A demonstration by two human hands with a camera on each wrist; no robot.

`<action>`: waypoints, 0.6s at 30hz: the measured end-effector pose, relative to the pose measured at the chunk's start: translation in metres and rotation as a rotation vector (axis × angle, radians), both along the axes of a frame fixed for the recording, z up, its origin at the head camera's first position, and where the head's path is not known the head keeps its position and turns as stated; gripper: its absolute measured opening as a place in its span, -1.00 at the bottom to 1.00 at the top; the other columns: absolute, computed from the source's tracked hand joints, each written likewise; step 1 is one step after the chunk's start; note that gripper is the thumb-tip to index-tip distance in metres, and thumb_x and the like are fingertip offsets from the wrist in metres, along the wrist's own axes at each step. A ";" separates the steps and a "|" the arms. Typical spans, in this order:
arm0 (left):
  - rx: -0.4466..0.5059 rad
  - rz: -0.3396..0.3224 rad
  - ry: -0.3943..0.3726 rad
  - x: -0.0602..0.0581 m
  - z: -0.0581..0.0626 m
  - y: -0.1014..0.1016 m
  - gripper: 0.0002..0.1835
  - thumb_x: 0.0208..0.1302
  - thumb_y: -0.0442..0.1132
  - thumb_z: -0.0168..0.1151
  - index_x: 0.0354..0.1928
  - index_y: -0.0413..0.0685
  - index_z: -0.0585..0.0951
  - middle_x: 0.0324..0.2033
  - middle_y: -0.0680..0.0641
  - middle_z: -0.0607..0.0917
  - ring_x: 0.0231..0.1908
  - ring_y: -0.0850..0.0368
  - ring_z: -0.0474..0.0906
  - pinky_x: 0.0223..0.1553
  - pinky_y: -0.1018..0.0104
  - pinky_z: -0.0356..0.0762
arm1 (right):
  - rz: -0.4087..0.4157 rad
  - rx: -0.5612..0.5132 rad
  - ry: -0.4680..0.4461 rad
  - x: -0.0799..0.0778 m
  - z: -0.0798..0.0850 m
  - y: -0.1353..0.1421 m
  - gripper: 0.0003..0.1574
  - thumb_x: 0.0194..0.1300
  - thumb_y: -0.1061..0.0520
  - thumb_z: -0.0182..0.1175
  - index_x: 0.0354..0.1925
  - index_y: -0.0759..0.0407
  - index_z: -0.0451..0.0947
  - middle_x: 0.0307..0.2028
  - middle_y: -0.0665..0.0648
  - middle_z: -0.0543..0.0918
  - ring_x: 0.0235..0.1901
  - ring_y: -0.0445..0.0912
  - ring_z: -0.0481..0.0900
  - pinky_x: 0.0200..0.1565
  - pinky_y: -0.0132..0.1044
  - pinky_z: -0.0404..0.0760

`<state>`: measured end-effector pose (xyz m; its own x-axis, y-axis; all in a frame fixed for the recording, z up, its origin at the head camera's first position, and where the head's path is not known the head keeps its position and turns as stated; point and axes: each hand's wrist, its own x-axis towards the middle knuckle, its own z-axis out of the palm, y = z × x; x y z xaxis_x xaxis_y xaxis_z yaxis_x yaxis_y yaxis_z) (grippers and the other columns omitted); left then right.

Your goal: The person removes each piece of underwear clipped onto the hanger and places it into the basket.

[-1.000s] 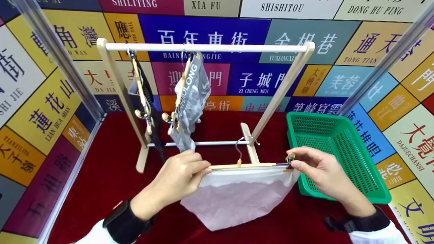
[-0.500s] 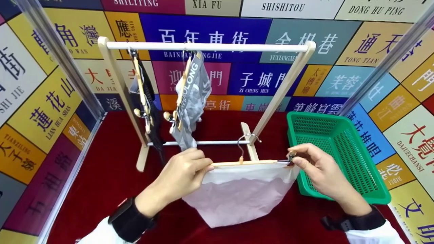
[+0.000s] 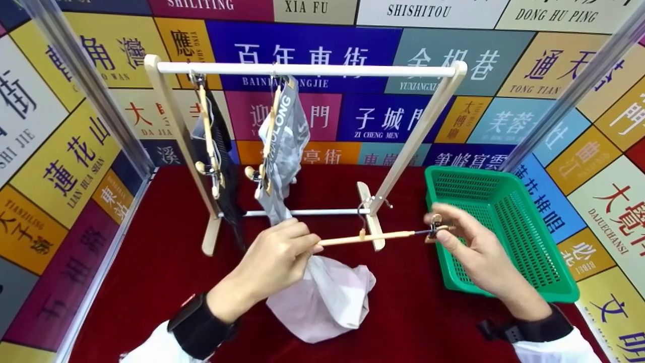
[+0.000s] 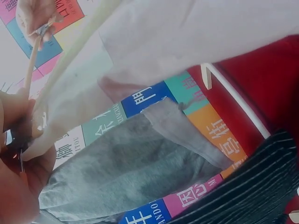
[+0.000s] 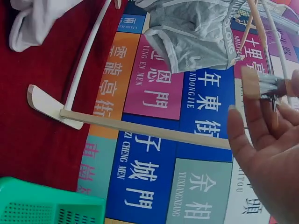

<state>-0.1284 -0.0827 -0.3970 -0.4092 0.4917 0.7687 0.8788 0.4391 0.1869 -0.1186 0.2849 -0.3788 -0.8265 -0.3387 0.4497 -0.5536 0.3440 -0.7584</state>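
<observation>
My left hand [image 3: 279,262] grips the left end of a wooden clip hanger [image 3: 378,237]; the clip there is hidden behind the fingers. Below that end hangs a pale pink and white cloth garment [image 3: 322,300], its free side folded over and drooping apart from the hanger's right half. At the other end, my right hand [image 3: 476,247] pinches the hanger's right clip [image 3: 435,229] between thumb and fingers. In the right wrist view the same clip [image 5: 268,86] shows nothing between its pads. The left wrist view has the light cloth [image 4: 187,42] stretching away from the left hand [image 4: 21,163].
A wooden rack [image 3: 312,69] stands behind the hands. Grey briefs [image 3: 287,136] and a dark striped garment [image 3: 224,166] hang on its left half. The green basket [image 3: 509,222] sits at the right, close beside the right hand. Lettered panels [image 3: 302,45] enclose the red cloth surface [image 3: 151,282].
The garment's right side has come off the hanger's right clip and dropped to the left. The hanger's right end has risen slightly. Both hands stay at its ends.
</observation>
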 end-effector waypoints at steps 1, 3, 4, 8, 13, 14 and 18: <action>0.000 0.002 0.004 0.000 0.000 0.000 -0.95 0.23 -0.44 0.44 -0.35 -0.17 0.75 -0.50 0.01 0.60 -0.44 0.08 0.51 -0.38 0.29 0.56 | -0.017 0.042 0.047 0.000 0.001 -0.001 -0.33 0.39 0.58 0.12 0.42 0.37 0.40 0.19 0.15 0.63 0.10 -0.19 0.62 0.07 -0.44 0.59; -0.003 0.009 0.008 -0.001 0.000 0.001 -0.95 0.23 -0.44 0.44 -0.36 -0.17 0.75 -0.50 0.01 0.60 -0.44 0.07 0.51 -0.39 0.29 0.56 | -0.045 0.113 0.155 0.001 0.003 -0.003 -0.21 0.29 0.58 0.24 0.45 0.33 0.40 0.30 0.15 0.56 0.26 -0.18 0.49 0.22 -0.45 0.47; -0.005 0.012 0.012 -0.001 0.000 0.001 -0.95 0.23 -0.44 0.44 -0.36 -0.17 0.75 -0.50 0.01 0.60 -0.45 0.07 0.50 -0.39 0.29 0.56 | -0.062 0.145 0.201 0.002 0.004 -0.005 -0.19 0.25 0.55 0.30 0.44 0.30 0.42 0.34 0.13 0.54 0.30 -0.18 0.45 0.26 -0.45 0.41; -0.016 0.016 0.026 0.000 -0.001 0.001 -0.95 0.23 -0.43 0.43 -0.37 -0.18 0.75 -0.51 0.01 0.60 -0.47 0.07 0.49 -0.42 0.28 0.54 | -0.069 0.221 0.338 0.007 0.011 -0.018 -0.40 0.31 0.34 0.39 0.30 0.28 0.57 0.29 0.20 0.59 0.33 -0.05 0.44 0.36 -0.38 0.31; -0.022 0.014 0.034 0.001 0.000 0.003 -0.94 0.25 -0.43 0.42 -0.38 -0.18 0.74 -0.53 0.01 0.57 -0.49 0.09 0.45 -0.46 0.30 0.50 | -0.042 0.336 0.457 0.009 0.015 -0.033 -0.44 0.58 -0.12 0.17 0.22 0.30 0.62 0.17 0.25 0.68 0.21 0.14 0.56 0.39 -0.26 0.30; -0.023 0.013 0.032 0.001 0.000 0.003 -0.94 0.25 -0.43 0.42 -0.38 -0.18 0.74 -0.53 0.01 0.56 -0.49 0.09 0.45 -0.46 0.30 0.49 | -0.044 0.365 0.474 0.008 0.015 -0.035 -0.40 0.60 -0.16 0.12 0.21 0.30 0.63 0.16 0.24 0.69 0.20 0.15 0.57 0.38 -0.24 0.30; -0.028 0.007 0.033 0.002 0.000 0.005 -0.93 0.26 -0.42 0.42 -0.38 -0.18 0.74 -0.53 0.01 0.55 -0.49 0.09 0.44 -0.46 0.31 0.49 | -0.035 0.416 0.519 0.004 0.012 -0.041 -0.41 0.61 -0.17 0.10 0.18 0.29 0.64 0.12 0.23 0.71 0.15 0.16 0.61 0.32 -0.10 0.38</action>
<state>-0.1267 -0.0775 -0.3971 -0.3875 0.5105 0.7676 0.8810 0.4503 0.1453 -0.1141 0.2439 -0.3671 -0.5514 -0.5472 0.6297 -0.7944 0.5748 -0.1961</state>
